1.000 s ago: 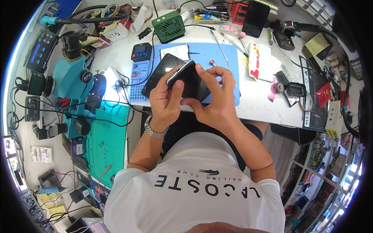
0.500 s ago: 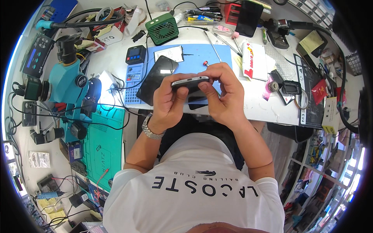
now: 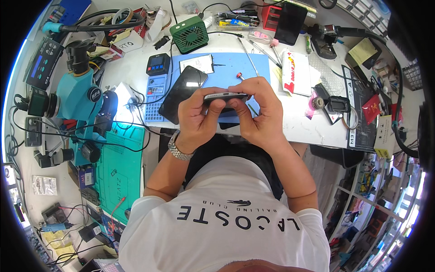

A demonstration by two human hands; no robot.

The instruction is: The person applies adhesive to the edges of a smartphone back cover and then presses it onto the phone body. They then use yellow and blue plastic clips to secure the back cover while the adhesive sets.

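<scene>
Between my two hands I hold a smartphone (image 3: pixel 225 96), its bottom edge with the charging port turned toward me. My left hand (image 3: pixel 198 115) grips the phone's left end, thumb in front and fingers behind. On the other end my right hand (image 3: pixel 263 109) closes in the same way. Just left of my left hand a larger black tablet-like device (image 3: pixel 183 94) lies tilted on the blue mat (image 3: pixel 226 68). A red-topped screwdriver (image 3: pixel 240 76) lies behind my right hand. The phone's screen is mostly hidden.
A teal microscope (image 3: pixel 79 106) stands at the left beside a green mat (image 3: pixel 120 172). A green fan (image 3: pixel 189 35) and a small black box with a screen (image 3: pixel 158 64) sit at the back. To the right are a red-and-white packet (image 3: pixel 290 72) and a smartwatch-like device (image 3: pixel 339 103).
The phone has tipped a little in my hands, so its bottom edge looks thinner. My right hand has shifted slightly left, and the screwdriver's red top shows more.
</scene>
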